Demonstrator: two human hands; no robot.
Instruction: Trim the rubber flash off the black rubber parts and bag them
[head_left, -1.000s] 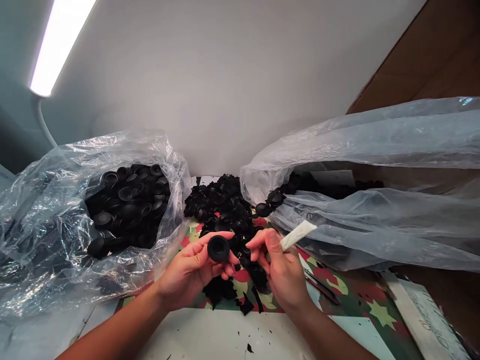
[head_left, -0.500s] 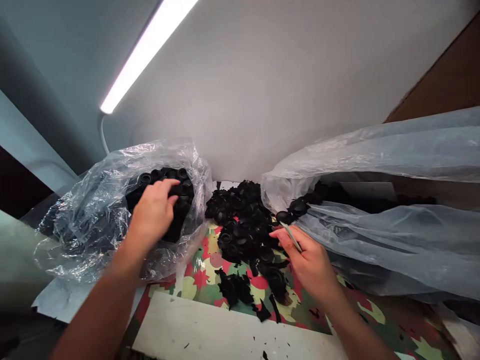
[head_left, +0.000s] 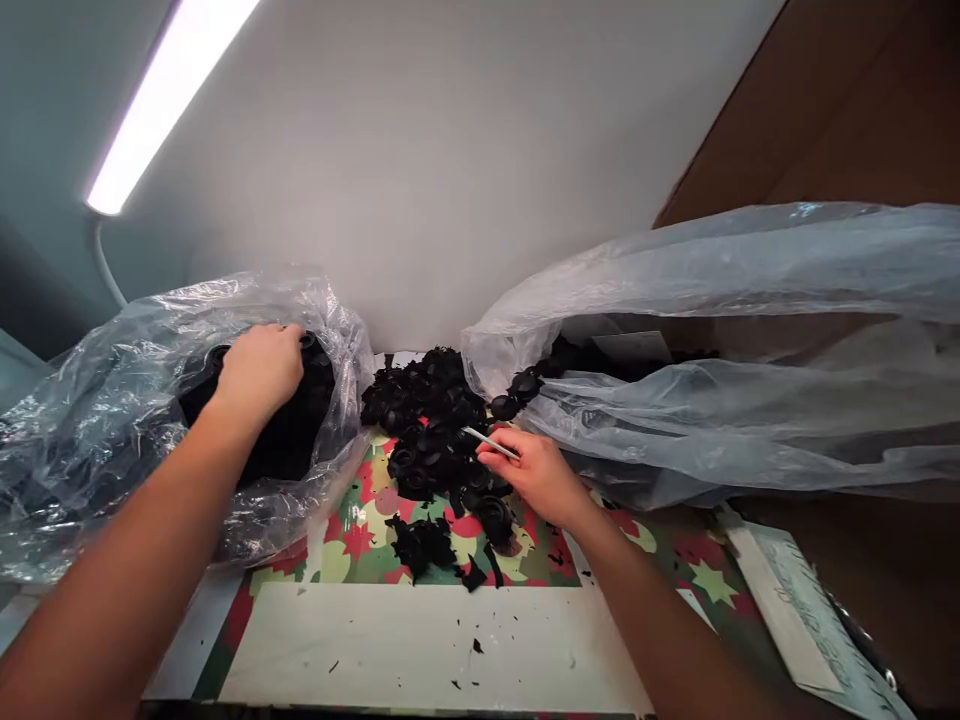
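My left hand [head_left: 264, 368] is inside the mouth of a clear plastic bag [head_left: 341, 340] on the left, its fingers curled over round black rubber-like parts [head_left: 289, 440]. The fingertips are hidden behind the hand, so whatever they grip does not show. My right hand [head_left: 529, 470] is closed around a thin whitish stick [head_left: 491, 442], which points up and left over a heap of black ring-shaped parts and scraps [head_left: 431, 400]. Close by, a few round black parts [head_left: 517, 390] lie at the opening of a second clear bag [head_left: 645, 420].
A red, green and yellow patterned sheet [head_left: 341, 560] covers the work surface, with a white board [head_left: 420, 640] along the front. Black scraps [head_left: 424, 545] lie between them and the heap. A lamp [head_left: 172, 100] hangs upper left; brown cardboard [head_left: 840, 110] stands at the right.
The view has turned to the right. My left hand has curled further over the parts in the bag, hiding its thumb. The stick in my right hand now lies flatter, pointing left over the heap.
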